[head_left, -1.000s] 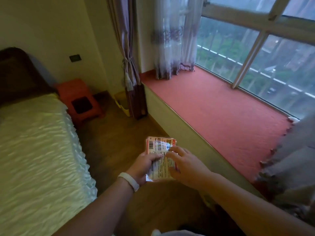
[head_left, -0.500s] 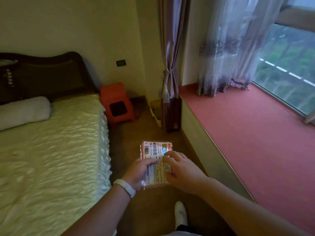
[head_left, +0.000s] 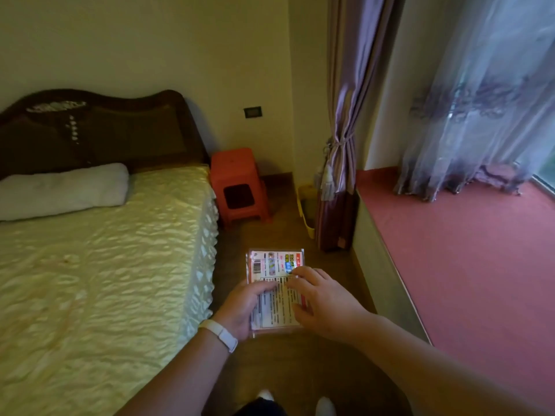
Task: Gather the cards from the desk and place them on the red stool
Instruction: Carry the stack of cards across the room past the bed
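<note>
A stack of cards (head_left: 274,267) in clear wrapping, with a barcode and printed text on top, is held in front of me over the wooden floor. My left hand (head_left: 243,307), with a white wristband, grips the stack from its left side and underneath. My right hand (head_left: 321,298) holds the right edge, fingers resting on the top card. The red stool (head_left: 237,171) stands ahead on the floor against the wall, beside the bed's head end, its top bare.
A bed (head_left: 99,265) with a pale quilted cover and a white rolled pillow (head_left: 63,190) fills the left. A red-covered window ledge (head_left: 468,253) runs along the right. A tied purple curtain (head_left: 339,163) and a yellow bin (head_left: 307,208) stand beside the stool.
The view has swung left, away from the window, and moved forward. The red stool now sits closer and nearer the centre. Both hands keep the same hold on the cards.
</note>
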Demonstrator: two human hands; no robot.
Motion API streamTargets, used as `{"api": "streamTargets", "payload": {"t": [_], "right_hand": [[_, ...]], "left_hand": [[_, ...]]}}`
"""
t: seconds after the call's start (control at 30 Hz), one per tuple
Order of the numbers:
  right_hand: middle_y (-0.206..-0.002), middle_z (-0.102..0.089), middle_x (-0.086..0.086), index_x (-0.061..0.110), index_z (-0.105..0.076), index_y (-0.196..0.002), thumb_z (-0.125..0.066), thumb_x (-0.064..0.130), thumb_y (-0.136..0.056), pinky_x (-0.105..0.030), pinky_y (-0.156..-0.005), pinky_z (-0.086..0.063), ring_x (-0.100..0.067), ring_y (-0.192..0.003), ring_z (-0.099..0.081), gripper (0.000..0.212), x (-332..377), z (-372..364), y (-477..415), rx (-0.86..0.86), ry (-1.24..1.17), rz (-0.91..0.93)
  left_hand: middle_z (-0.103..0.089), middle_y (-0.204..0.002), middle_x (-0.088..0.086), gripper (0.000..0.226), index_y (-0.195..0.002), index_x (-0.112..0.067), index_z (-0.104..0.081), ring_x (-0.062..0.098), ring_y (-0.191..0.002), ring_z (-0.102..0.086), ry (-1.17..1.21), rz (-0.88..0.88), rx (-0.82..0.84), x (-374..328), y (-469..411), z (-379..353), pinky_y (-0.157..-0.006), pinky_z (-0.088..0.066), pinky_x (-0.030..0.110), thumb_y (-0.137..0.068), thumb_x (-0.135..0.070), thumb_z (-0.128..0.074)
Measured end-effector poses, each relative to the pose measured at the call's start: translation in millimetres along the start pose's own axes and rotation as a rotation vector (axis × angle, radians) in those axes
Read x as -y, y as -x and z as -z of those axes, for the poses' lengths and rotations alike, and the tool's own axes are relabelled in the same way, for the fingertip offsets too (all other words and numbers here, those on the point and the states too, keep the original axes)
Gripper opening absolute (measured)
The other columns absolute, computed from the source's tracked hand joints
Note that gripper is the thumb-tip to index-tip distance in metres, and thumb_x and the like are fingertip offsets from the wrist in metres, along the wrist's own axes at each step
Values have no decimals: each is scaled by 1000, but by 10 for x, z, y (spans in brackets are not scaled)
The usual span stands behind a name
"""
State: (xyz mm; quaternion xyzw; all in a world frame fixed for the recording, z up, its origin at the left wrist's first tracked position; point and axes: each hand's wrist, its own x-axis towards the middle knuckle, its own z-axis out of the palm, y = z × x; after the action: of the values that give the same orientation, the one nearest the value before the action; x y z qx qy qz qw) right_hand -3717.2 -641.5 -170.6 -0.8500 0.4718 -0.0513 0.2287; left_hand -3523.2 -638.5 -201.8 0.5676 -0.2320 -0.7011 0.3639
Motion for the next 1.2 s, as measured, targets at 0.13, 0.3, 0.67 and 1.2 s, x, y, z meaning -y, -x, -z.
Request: {"api": "streamTargets", "payload": {"t": [0.13, 0.3, 0.67, 1.2], "right_hand": [[-155, -24, 6, 34, -31, -143, -51, 39, -95, -41, -114, -30, -18, -142, -20, 53, -157, 62, -378, 23, 9, 12], [-154, -25, 6, 33, -33, -142, -50, 38, -95, -42, -114, -31, -18, -143, -18, 50, -290, 160, -967, 74, 27, 19], [-156, -21, 7, 33, -32, -143, -50, 39, -96, -41, -114, -32, -19, -144, -16, 51, -343, 614, -2820, 132, 123, 2], [-152, -26, 6, 30, -32, -142, -49, 40, -95, -38, -114, -30, -15, -140, -22, 51, -916, 947, -4992, 135, 66, 41]], "left_hand": [[-65, -120, 31, 35, -123, -5, -61, 43, -102, -66, 16, 6, -1, -202, -320, 45, -97, -46, 60, -91, -22, -61], [-68, -115, 28, 35, -121, -5, -64, 45, -105, -66, 42, 9, -5, -439, -834, 248, -94, -50, 58, -90, -23, -63], [-67, -117, 30, 30, -119, -6, -62, 46, -106, -66, 71, -18, 8, -1697, -2054, 850, -97, -49, 61, -92, -19, -62], [-70, -115, 27, 34, -125, -9, -60, 42, -100, -69, 122, 25, 14, -3086, -3759, 1349, -92, -52, 58, -92, -16, -61]]}}
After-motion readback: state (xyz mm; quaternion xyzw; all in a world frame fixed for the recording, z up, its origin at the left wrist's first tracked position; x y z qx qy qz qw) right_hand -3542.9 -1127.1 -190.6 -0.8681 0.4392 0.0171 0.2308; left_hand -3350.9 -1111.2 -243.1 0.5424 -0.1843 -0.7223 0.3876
